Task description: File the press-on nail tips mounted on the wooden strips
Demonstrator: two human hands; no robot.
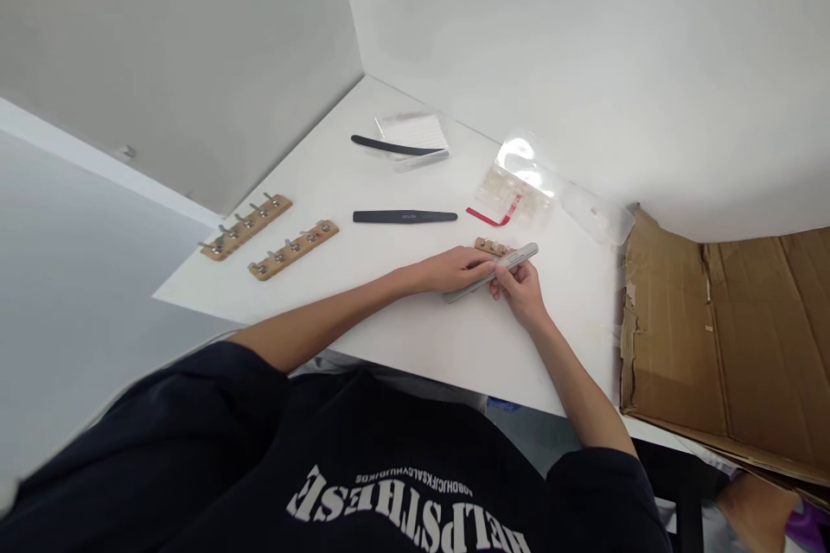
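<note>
A grey nail file [522, 255] slants between my two hands, with both its ends free. My left hand [457, 268] is closed at the file's middle, palm down, thumb along it. Fingers curled, my right hand [522, 290] pinches the file from the other side; whether a small piece is also between the fingertips is hidden. Just behind the hands lies a short wooden strip with metal clips [491, 247], partly covered by the left fingers and the file.
Two wooden clip strips [246, 227] [294, 250] lie at left. A black file [405, 217] lies mid-table; a curved black file [395, 146] rests on a clear packet [415, 130]. A clear plastic box [519, 177] and red strip [485, 217] sit behind. A cardboard box [674, 328] stands right.
</note>
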